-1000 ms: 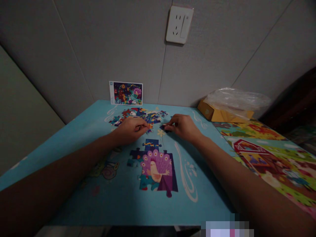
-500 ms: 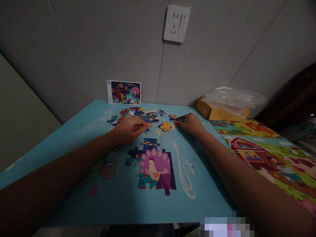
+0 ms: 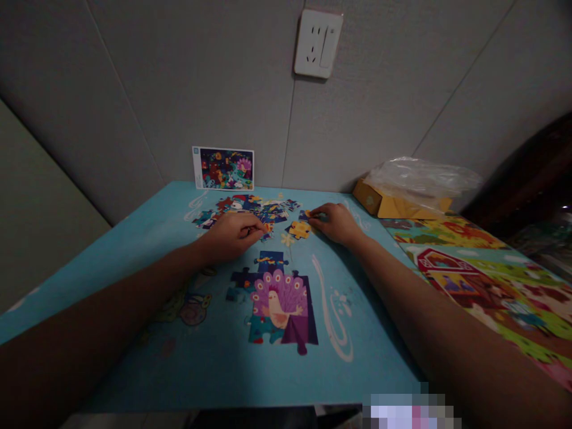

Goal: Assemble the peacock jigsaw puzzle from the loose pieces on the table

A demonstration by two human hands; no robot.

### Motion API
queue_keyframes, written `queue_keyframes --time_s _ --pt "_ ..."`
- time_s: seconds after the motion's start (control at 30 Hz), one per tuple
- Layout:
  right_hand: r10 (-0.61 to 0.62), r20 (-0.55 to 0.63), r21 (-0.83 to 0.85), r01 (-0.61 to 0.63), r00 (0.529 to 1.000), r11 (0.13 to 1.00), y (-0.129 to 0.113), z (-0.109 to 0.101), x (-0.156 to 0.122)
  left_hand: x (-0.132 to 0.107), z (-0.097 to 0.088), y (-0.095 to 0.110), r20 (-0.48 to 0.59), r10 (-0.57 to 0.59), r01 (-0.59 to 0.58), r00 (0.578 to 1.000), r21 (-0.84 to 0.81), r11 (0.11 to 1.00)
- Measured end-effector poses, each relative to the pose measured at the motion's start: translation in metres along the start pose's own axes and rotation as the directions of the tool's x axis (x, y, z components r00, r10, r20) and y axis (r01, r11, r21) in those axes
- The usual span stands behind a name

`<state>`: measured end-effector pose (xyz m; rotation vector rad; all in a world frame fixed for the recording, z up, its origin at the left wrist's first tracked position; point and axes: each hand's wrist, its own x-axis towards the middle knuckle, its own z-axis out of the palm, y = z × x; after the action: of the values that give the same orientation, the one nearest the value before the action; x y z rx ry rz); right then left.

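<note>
My left hand [image 3: 235, 234] is closed in a pinch, its fingertips at a small orange and blue puzzle piece [image 3: 267, 232]. To the right, my right hand [image 3: 338, 223] pinches a dark blue puzzle piece [image 3: 304, 215] with some yellow on it; the fingers cover part of it. Just in front of that piece lies a yellow puzzle piece [image 3: 299, 230]. Nearer to me is a joined puzzle section [image 3: 279, 304] showing a purple peacock. Behind my left hand is a heap of loose puzzle pieces [image 3: 238, 203], partly hidden by that hand.
A picture card [image 3: 227, 169] of the puzzle leans against the wall at the back of the blue table [image 3: 187, 363]. On the right stand a yellow box [image 3: 400, 207] with clear plastic [image 3: 415, 173] over it and a colourful farm picture [image 3: 487, 286]. A socket [image 3: 319, 43] is above.
My right hand has moved a little left, and the dark blue puzzle piece has come with it, closer to the yellow piece. My left hand has stayed almost in place.
</note>
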<state>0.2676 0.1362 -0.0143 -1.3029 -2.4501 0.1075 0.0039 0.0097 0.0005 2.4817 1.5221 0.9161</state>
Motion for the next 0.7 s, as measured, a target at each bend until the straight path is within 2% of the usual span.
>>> queue_keyframes --time_s 0.1,0.17,0.27,0.33,0.37,0.43,0.5,0.57,0.63,0.7 --pt "0.016 -0.045 0.074 -0.012 0.999 0.997 -0.001 0.001 0.001 0.000 0.001 -0.002 0.001 0.006 -0.006 1.000 0.000 1.000" --pt "0.084 -0.119 0.163 -0.064 0.989 0.984 -0.002 -0.002 0.001 0.000 0.001 -0.003 0.002 0.008 -0.008 1.000 -0.002 1.000" --pt "0.258 -0.303 0.256 -0.183 0.917 0.949 0.000 -0.009 0.001 0.000 0.001 -0.003 0.003 0.003 -0.003 1.000 -0.002 1.000" --pt "0.324 -0.391 0.240 -0.245 0.861 0.939 0.002 -0.013 0.000 0.000 0.001 -0.003 0.005 -0.004 0.004 1.000 0.001 1.000" --pt "0.333 -0.408 0.210 -0.267 0.850 0.941 0.003 -0.014 -0.001 0.000 0.001 -0.002 0.006 -0.007 0.007 1.000 0.003 1.000" --pt "0.334 -0.369 0.132 -0.306 0.867 0.943 0.004 -0.015 -0.004 0.000 0.000 -0.001 0.008 -0.011 0.011 1.000 0.006 1.000" --pt "0.355 -0.247 0.046 -0.355 0.901 0.934 0.002 -0.013 -0.007 0.000 0.000 0.000 0.009 -0.013 0.013 1.000 0.007 1.000" --pt "0.384 -0.150 -0.040 -0.394 0.911 0.918 -0.002 -0.012 -0.010 0.000 0.000 0.000 0.006 -0.012 0.012 1.000 0.004 1.000" --pt "0.357 -0.151 -0.083 -0.372 0.922 0.925 -0.010 -0.013 -0.012 0.000 0.000 -0.001 0.005 -0.010 0.010 1.000 -0.001 1.000" --pt "0.253 -0.156 -0.054 -0.264 0.955 0.963 -0.018 -0.015 -0.012 0.001 0.000 -0.003 0.005 -0.011 0.011 1.000 0.001 1.000"
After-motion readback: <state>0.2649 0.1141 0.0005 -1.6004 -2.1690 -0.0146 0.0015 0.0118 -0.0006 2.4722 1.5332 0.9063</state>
